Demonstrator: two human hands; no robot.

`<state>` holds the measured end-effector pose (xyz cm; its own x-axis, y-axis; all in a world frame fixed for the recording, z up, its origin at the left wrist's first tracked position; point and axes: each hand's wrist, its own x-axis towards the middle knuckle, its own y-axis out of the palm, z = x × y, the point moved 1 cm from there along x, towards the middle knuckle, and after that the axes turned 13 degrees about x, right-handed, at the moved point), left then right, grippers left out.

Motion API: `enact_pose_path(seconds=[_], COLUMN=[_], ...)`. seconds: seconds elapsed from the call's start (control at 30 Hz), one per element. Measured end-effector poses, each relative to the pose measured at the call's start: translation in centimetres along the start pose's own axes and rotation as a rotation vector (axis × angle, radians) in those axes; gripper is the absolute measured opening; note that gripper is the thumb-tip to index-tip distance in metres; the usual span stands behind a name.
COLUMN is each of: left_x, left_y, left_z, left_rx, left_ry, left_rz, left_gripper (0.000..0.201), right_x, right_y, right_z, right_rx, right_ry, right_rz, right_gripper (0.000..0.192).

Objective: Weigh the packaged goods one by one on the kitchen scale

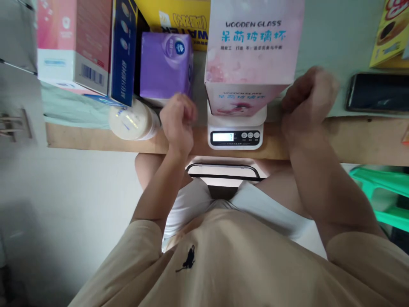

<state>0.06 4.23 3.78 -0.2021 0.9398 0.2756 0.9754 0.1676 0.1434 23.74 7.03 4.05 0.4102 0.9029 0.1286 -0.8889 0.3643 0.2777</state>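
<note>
Shirt, closest to my head cam: tan tee (230, 251) with a little dark motif on the chest, white shorts (185, 204) past it.
Left hand: mine (179, 121) was clenched into a loose fist over the table's wooden edge (351, 138), nothing visible in it, between the scale and a white-lidded jar (132, 121).
Right hand: also balled up (309, 96), kinda blurry, just beside the pink box's right side. Saw nothing in the fingers, and honestly couldn't tell if they touched the cardboard.
Pink box: the WOODEN GLASS one (252, 51) sat on the white scale (236, 128), right between my hands.
Scale readout: screen (223, 137) lit up, though the number was too small to swear to.
Left-side clutter: purple pack (164, 68) behind the jar, then a dark blue box (123, 55) next to a pink-and-white one (79, 38). Yellow WATER box (182, 15) at the back, lettering upside down to me.
Right-side stuff: black phone (378, 93) lying flat, yellow package (388, 38) behind it, green plastic stool (383, 181) down below the table.
</note>
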Motion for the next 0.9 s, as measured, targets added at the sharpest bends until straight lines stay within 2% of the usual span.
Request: enact_pose_path(seconds=[0.1,0.17,0.4,0.9], left_x=[-1.5,-1.7,-0.7,-0.6], left_y=[-1.4,-1.8,-2.3,-1.8], left_z=[1.3,2.0,3.5,3.0], left_rx=[0.135,0.186,0.139,0.068], left_ry=[0.136,0.112,-0.076,-0.095], left_rz=[0.149,0.213,0.165,0.158], left_gripper=[0.068,0.071,0.077,0.081], right_x=[0.2,0.1,-0.2,-0.1], right_y=[-0.3,-0.3,-0.6,-0.7], right_z=[-0.6,-1.0,-1.7,-1.6], right_rx=[0.069,0.043,-0.074,-0.154], right_ry=[0.004,-0.012,-0.059,-0.097], right_rz=[-0.058,-0.030,0.088,0.127], right_gripper=[0.040,0.039,0.037,0.043])
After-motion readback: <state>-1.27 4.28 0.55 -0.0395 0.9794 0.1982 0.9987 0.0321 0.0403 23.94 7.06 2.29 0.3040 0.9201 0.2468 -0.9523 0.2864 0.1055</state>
